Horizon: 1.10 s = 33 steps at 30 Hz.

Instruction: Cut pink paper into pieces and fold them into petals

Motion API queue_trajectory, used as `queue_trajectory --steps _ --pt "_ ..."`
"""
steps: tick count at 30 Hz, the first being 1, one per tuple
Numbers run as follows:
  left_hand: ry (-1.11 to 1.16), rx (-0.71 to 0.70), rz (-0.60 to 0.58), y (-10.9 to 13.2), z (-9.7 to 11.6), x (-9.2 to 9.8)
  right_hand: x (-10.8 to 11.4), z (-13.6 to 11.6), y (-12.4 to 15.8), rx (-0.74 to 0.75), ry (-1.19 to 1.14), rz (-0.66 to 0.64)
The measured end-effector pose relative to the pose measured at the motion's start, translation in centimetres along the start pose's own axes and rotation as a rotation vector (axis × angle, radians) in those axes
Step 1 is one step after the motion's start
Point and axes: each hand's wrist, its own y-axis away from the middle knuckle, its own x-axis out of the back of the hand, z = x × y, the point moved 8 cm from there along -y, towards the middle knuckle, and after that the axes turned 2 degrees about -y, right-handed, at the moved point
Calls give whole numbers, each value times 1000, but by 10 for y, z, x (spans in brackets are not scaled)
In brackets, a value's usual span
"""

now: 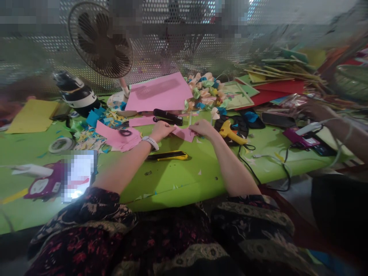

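A small piece of pink paper [184, 133] is stretched between my two hands, just above the green table. My left hand [162, 130], with a pale band at the wrist, pinches its left end. At the right end, the fingers of my right hand [202, 128] are closed on it. Right behind the paper lies a black stapler [168, 116]. A yellow and black box cutter [169, 155] rests in front of my hands. More cut pink paper [117, 140] with scissors on top lies left of my left hand. A yellow glue gun [232, 134] is right of my right hand.
A fan [100, 42] and a black bottle [76, 92] stand at the back left. Paper flowers [207, 90] and a pink sheet [158, 92] lie behind. A lit phone [79, 176] and tape roll [61, 145] are left. Another person's arm [333, 119] reaches in from the right.
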Motion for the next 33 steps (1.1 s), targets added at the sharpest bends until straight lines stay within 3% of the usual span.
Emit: queue_trajectory --steps 4,7,9,14,18,21,24,27,33 --pt "49 -48 18 9 0 15 13 -9 7 13 90 119" --pt "160 -137 16 24 2 27 16 -30 18 144 98 191" --pt "269 -150 38 37 0 35 3 -50 30 289 83 97" --pt "505 -47 98 66 -14 52 -56 -91 81 654 228 -347" --pt "687 42 82 81 -31 60 -77 -104 105 776 350 -386" --pt "771 52 108 87 -42 68 -82 -106 108 753 372 -393" --pt "803 35 145 88 -53 76 -75 -99 99 620 434 -336" --pt "896 25 200 85 -62 84 -51 -89 87 493 445 -229" --pt "1050 21 237 81 -71 90 5 -76 68 501 252 70"
